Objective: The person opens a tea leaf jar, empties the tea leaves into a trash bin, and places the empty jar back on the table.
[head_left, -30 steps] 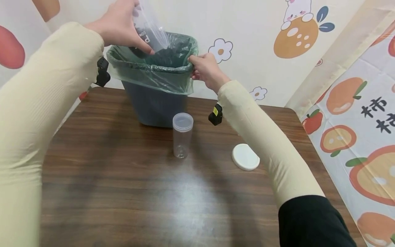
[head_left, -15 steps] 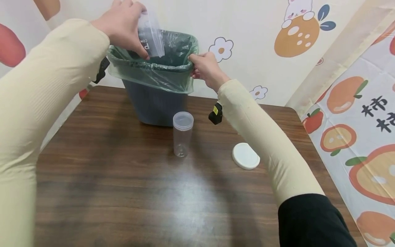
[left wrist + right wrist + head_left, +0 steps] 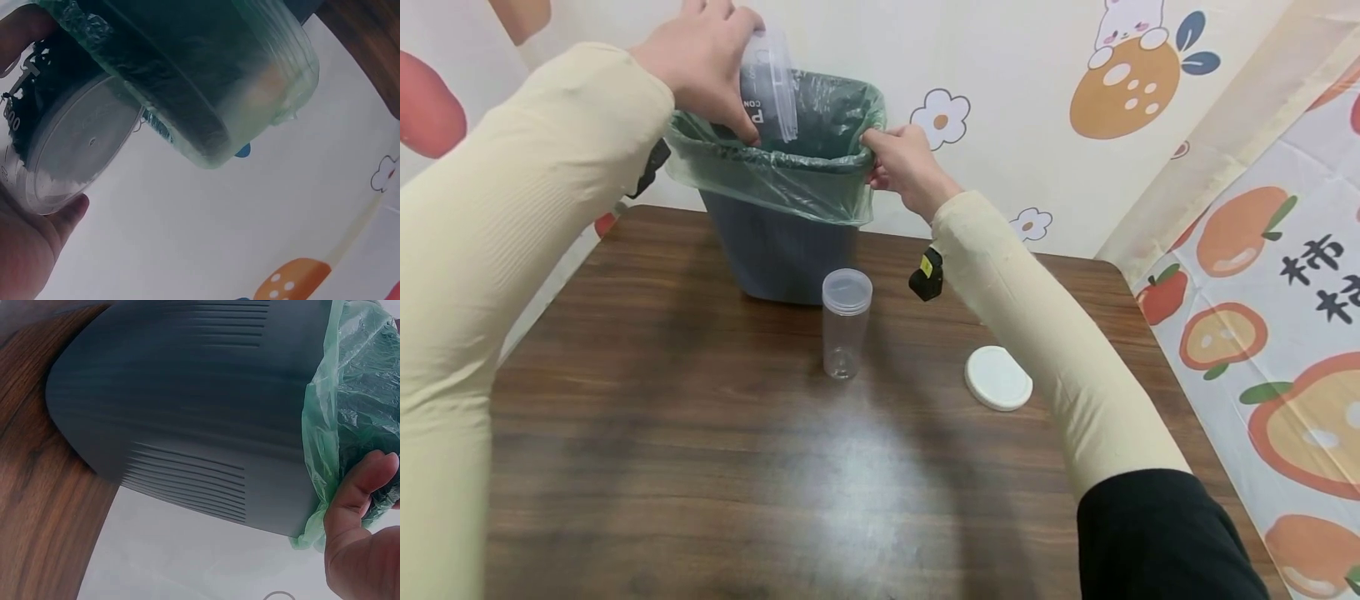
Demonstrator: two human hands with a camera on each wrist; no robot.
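Note:
My left hand (image 3: 703, 67) grips a clear plastic container (image 3: 767, 87) with white printing, tilted on its side over the mouth of a bin. In the left wrist view the container (image 3: 81, 144) shows its round end and ragged dark matter behind the wall. The blue-grey bin (image 3: 782, 250) stands at the table's back edge, lined with a green plastic bag (image 3: 797, 187) folded over its rim. At the bin's right corner my right hand (image 3: 910, 167) pinches the bag and rim. The bin's bottom is hidden.
A clear lidded jar (image 3: 845, 329) stands upright just in front of the bin. To its right a white round lid (image 3: 997, 379) lies on the brown wooden table (image 3: 737, 467), beside my right forearm. A patterned cloth wall rises behind.
My left hand has drawn the container slightly left, and its blurred outline has become sharper. The right hand keeps its hold on the bin's rim.

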